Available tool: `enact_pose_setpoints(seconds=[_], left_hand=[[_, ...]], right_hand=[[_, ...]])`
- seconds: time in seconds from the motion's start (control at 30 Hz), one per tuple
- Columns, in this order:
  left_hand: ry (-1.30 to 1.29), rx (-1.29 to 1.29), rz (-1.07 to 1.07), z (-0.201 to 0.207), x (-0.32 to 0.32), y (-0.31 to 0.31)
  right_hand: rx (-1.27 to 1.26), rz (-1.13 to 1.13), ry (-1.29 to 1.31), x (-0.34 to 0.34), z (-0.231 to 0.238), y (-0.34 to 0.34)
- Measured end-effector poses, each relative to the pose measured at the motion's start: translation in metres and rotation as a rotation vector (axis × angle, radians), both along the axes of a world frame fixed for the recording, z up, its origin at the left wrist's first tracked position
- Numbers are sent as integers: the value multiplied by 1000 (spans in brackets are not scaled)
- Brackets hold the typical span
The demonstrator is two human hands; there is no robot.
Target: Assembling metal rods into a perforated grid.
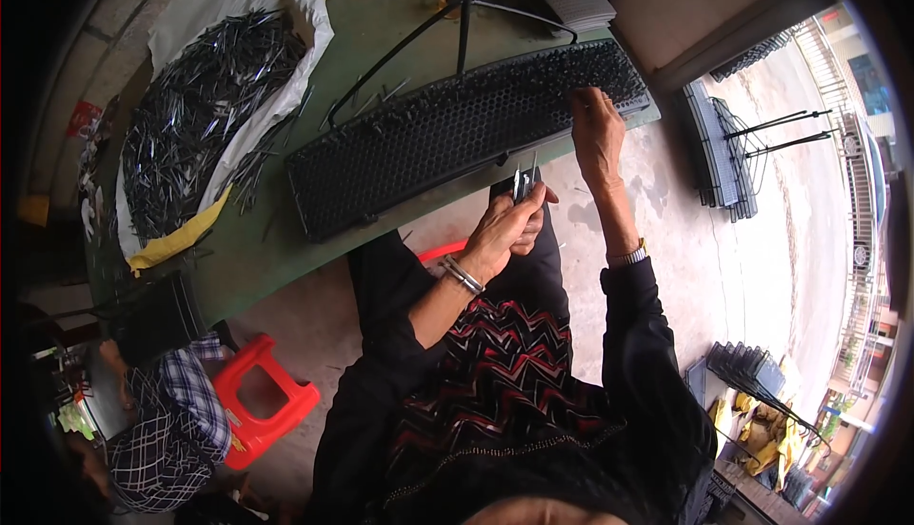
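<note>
A long black rack [381, 178] with a honeycomb of holes lies along the table's near edge. Thin dark pins [562, 70] stand densely in its right end and along its far side. Below the rack, over my lap, my left hand [506, 232] is closed around a small bundle of thin dark metal pieces [523, 184], their ends sticking up past the fingers. My right hand [599, 133] is at the rack's right end, fingertips pinched together against the holes. Whatever sits between those fingertips is too small or hidden to make out.
An open white sack [319, 20] full of loose dark metal pieces [205, 111] lies on the green table [252, 254]. A black metal stand [465, 25] rises behind the rack. A red stool [300, 399] and another person [162, 439] are at lower left. More racks [709, 149] stand right.
</note>
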State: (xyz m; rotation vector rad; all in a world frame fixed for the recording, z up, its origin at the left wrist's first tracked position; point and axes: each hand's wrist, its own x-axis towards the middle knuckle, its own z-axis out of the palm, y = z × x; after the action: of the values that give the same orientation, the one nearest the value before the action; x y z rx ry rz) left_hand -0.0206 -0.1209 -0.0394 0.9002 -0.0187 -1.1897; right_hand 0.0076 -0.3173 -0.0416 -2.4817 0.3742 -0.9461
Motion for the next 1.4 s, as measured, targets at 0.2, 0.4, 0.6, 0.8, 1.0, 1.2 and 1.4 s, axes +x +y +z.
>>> enact_pose_setpoints(seconds=[0.2, 0.4, 0.6, 0.8, 1.0, 1.2, 1.4], left_hand=[[7, 8, -3, 5, 1, -1], [-44, 60, -27, 4, 2, 0], [-34, 10, 82, -4, 1, -2], [106, 17, 210, -1, 13, -6], [168, 52, 366, -22, 21, 0], [158, 7, 338, -10, 21, 1], [99, -21, 288, 0, 16, 4]], right_hand=[[-141, -20, 68, -3, -1, 9], [474, 362, 456, -44, 36, 23], [698, 202, 291, -51, 39, 23], [205, -94, -22, -23, 19, 5], [37, -54, -80, -5, -1, -1], [64, -18, -58, -6, 1, -3], [-86, -88, 68, -5, 1, 3]])
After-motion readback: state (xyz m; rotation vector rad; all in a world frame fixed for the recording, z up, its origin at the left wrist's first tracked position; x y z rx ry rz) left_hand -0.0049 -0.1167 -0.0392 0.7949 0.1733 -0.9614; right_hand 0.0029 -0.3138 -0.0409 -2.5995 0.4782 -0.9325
